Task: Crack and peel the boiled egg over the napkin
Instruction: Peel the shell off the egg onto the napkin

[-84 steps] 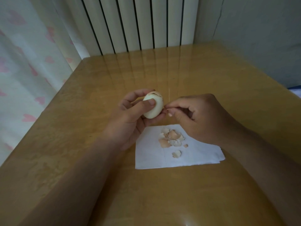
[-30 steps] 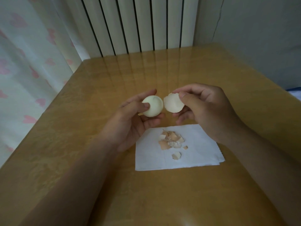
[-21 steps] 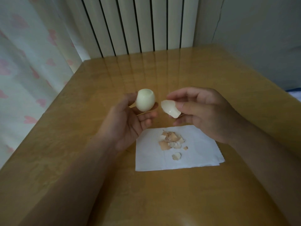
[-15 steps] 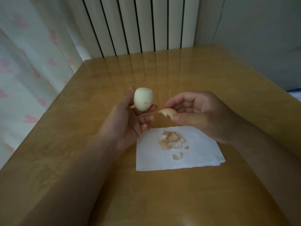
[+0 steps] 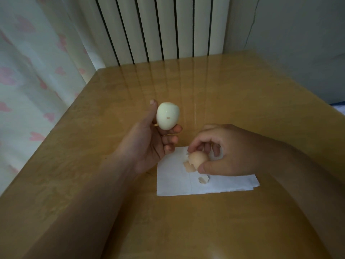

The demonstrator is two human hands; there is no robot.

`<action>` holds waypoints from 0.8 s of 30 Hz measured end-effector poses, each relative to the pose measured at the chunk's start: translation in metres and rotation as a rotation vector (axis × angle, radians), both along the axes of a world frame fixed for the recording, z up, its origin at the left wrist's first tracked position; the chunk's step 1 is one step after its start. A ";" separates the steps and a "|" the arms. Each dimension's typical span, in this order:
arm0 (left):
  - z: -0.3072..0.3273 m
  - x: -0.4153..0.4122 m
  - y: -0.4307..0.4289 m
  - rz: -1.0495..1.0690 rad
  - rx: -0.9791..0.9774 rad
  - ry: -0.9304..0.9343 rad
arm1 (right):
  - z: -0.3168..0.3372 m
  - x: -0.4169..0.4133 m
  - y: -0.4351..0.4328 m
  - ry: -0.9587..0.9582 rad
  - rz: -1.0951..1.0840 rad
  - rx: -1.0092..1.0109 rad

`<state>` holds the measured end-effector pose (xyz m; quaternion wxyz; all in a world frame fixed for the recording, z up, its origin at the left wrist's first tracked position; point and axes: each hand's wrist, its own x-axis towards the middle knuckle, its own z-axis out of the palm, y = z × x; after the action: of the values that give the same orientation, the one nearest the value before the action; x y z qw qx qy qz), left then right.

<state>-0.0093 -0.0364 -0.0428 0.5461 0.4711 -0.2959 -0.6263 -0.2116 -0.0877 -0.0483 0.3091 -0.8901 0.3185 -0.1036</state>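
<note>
– On the near part of the table (image 5: pixel 242 90), what lies there?
– One white napkin (image 5: pixel 173 184), flat, with small shell bits (image 5: pixel 203 180) on it.
– And above it?
– The right hand (image 5: pixel 229 156) is low over the napkin. Its thumb and fingers pinch a big shell piece (image 5: pixel 198 158).
– Where is the egg?
– Farther, to the left. The left hand (image 5: pixel 147 144) holds the egg (image 5: pixel 167 115) up in its fingertips. It looks peeled and white.
– And behind?
– A radiator (image 5: pixel 158 28), and a curtain (image 5: pixel 37 53) at the left.
</note>
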 end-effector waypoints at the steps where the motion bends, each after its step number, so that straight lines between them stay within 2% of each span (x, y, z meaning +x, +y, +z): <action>1: 0.000 0.000 0.000 -0.008 -0.002 -0.005 | -0.001 0.000 0.000 0.027 0.008 -0.018; 7: -0.003 0.000 -0.001 -0.072 -0.011 -0.020 | 0.000 -0.002 -0.001 0.122 0.035 -0.079; 9: -0.004 0.000 -0.001 -0.099 -0.024 -0.026 | 0.000 0.000 -0.002 -0.063 -0.040 -0.169; 12: -0.005 -0.002 -0.001 -0.148 -0.059 -0.019 | 0.002 0.005 0.001 -0.532 -0.162 -0.327; 14: -0.006 -0.003 0.001 -0.209 -0.094 -0.017 | 0.002 0.011 0.007 -0.719 -0.197 -0.318; 17: -0.006 -0.006 0.003 -0.284 -0.127 -0.017 | 0.000 0.015 0.013 -0.827 -0.222 -0.293; 24: -0.008 -0.007 0.004 -0.359 -0.163 -0.007 | 0.002 0.017 0.015 -0.841 -0.227 -0.333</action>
<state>-0.0163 -0.0327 -0.0510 0.4610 0.3673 -0.4268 -0.6859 -0.1948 -0.0722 -0.0462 0.2509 -0.7678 0.2398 -0.5385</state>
